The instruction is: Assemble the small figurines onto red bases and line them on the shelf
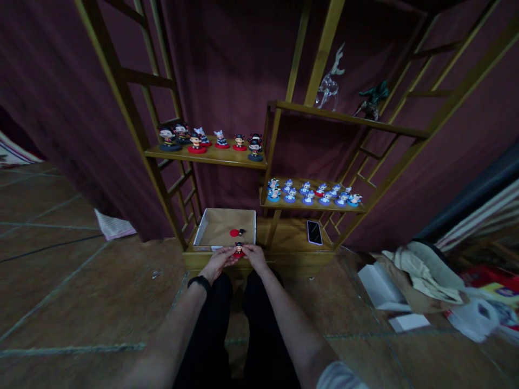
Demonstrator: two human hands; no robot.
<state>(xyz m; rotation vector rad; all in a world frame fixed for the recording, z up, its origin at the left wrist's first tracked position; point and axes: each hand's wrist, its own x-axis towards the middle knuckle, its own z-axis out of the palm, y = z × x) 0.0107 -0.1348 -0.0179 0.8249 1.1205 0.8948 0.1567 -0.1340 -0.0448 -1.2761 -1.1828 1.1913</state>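
Between both hands, just in front of a shallow white box, is a small figurine (239, 248) with black hair and a red round base. My left hand (221, 261) is closed on it from the left, a dark band round that wrist. From the right, the fingers of my right hand (255, 256) pinch the same figurine. The box (225, 216) stands on the lowest shelf. Inside it lie a red disc (234, 233) and a small dark piece (242, 232) too small to make out.
Dark-haired and grey-white figurines (197, 145) stand on the upper left shelf. Several blue-and-white figurines (308, 197) line the middle right shelf. A phone (314, 233) lies at lower right. Above are a clear deer ornament (328, 89) and a dark green ornament (373, 101). White cartons (383, 286) lie on the floor.
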